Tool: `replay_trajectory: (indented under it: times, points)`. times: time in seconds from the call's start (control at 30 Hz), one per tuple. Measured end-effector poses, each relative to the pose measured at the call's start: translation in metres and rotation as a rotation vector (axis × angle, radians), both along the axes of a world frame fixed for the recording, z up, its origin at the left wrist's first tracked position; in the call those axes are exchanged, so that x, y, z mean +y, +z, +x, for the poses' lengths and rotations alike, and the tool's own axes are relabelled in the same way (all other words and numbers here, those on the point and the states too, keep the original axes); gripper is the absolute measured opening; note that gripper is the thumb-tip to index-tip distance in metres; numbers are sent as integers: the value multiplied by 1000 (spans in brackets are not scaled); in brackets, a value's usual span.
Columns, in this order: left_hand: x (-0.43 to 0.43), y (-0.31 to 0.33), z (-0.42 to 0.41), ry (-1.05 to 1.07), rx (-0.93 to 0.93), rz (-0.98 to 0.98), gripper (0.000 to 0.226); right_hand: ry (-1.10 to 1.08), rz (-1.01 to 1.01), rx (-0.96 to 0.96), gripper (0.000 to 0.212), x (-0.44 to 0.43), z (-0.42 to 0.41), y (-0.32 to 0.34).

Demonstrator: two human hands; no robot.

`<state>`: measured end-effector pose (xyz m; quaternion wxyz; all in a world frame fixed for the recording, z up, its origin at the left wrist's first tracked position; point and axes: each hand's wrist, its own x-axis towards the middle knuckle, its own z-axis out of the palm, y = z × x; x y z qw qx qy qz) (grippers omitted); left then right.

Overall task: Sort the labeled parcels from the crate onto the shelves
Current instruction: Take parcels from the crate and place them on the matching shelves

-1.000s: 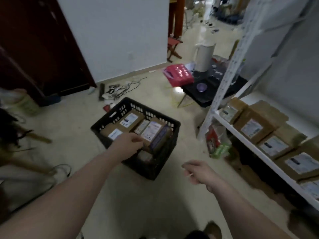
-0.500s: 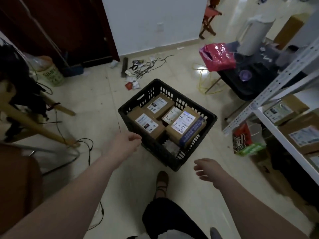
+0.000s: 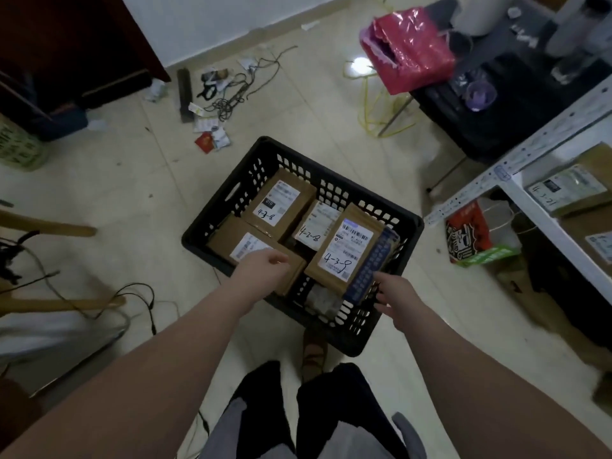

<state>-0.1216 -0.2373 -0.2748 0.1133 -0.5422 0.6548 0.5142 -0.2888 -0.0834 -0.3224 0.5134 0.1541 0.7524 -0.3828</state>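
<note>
The black crate (image 3: 231,207) sits on the tiled floor straight ahead, with the brown parcels packed inside. A parcel marked 4-3-8 (image 3: 280,203) lies at the far left, 4-2-8 (image 3: 314,223) in the middle and 4-3-9 (image 3: 346,248) at the right. Another parcel (image 3: 241,243) lies at the near left. A blue-printed box (image 3: 372,266) stands on edge between 4-3-9 and the crate's right wall.

The hands are apart. The left hand (image 3: 265,271) hangs over the near-left parcel's near corner with its fingers curled; I cannot tell whether it grips. The right hand (image 3: 399,293) is at the near right rim, just beside the blue box, with its fingers loose and holding nothing.

To the right stands the white shelf (image 3: 543,223), holding a parcel marked 4-3-21 (image 3: 569,190). A red and green bag (image 3: 472,236) sits on the floor by the shelf's post, between crate and shelf. Farther off, a pink bag (image 3: 410,48) rests on a dark worktop (image 3: 490,127), and tangled cables (image 3: 231,97) lie on the floor at the far left.
</note>
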Motion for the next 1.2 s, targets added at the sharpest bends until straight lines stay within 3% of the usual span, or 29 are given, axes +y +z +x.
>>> replay_trajectory:
  times: [0.23, 0.37, 0.47, 0.6, 0.7, 0.8, 0.93, 1.07, 1.2]
  points:
    - [-8, -74, -62, -118, -137, 192, 55, -185, -71, -135, 48, -13, -8, -34]
    - [-5, -97, -80, -132, -155, 374, 47, -324, -141, -179, 34, -10, -7, -60]
    - [-8, -97, -82, -179, -168, 298, 55, -390, -129, -182, 31, -6, -3, -71]
    - [-12, -77, -83, -182, -9, 216, 40, -485, -184, -213, 39, 4, 3, -68]
    - [-8, -52, -81, -63, 100, 185, 29, -550, -273, -229, 42, 9, 5, -53]
    - [-3, -22, -81, 137, 198, 273, 27, -520, -349, -285, 71, 10, 8, -34]
    - [-13, 19, -83, 145, 312, 302, 9, -481, -605, -305, 95, 11, 12, -4]
    - [-32, 61, -88, 84, 509, 295, 20, -532, -830, -215, 96, 11, 15, 39]
    - [-37, 100, -95, -36, 665, 310, 30, -518, -902, -73, 106, 14, 15, 90]
